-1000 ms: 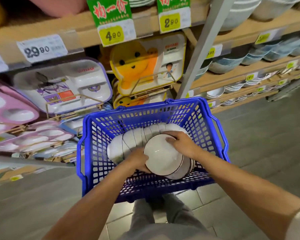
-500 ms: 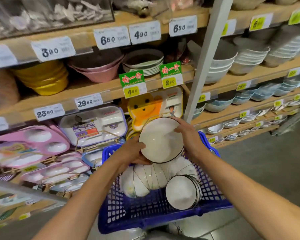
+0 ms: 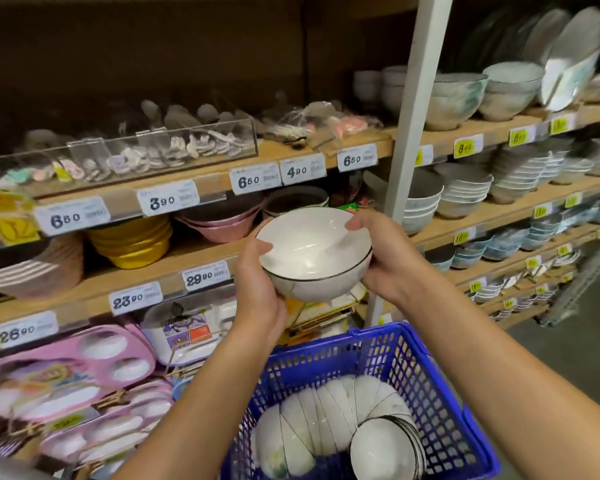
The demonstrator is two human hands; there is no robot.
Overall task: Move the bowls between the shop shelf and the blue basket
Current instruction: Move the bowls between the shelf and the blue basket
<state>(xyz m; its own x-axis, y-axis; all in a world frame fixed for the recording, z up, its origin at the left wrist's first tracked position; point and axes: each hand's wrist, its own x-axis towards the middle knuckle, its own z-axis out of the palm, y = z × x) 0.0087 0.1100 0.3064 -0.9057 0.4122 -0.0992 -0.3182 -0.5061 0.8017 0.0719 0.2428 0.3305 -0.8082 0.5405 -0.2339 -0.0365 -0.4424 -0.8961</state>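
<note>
**White bowl in two hands, between basket and shelf**

The left hand (image 3: 257,282) cups the white bowl (image 3: 314,254) from its near left side, thumb on the rim and fingers curled underneath. The bowl hangs in the air, tipped a little toward the camera, in front of the wooden shelf (image 3: 201,251) and above the blue basket (image 3: 326,362). A second dark line below the rim hints at two nested bowls (I cannot tell for sure). The right hand (image 3: 381,258) grips the opposite side, thumb hooked over the rim and fingers wrapped below.

It looks like glazed ceramic, so I judge it stiff, smooth, fairly weighty and quick to chip. A hold with thumbs on the rim and fingers under the base seems safest, and it should be set down gently.

At the far left, pink trays (image 3: 66,362) lean on the lowest display, with yellow bowls (image 3: 132,240) and pink bowls (image 3: 222,223) on the shelf above, behind white price tags (image 3: 205,275). Below the hands, more white bowls (image 3: 326,420) lie on edge in a curved row inside the basket. A grey upright post (image 3: 413,133) divides the bays. To its right, stacked crockery (image 3: 465,188) crowds every level, leaving little spare room. The grey floor (image 3: 568,341) shows at the far right.
</note>
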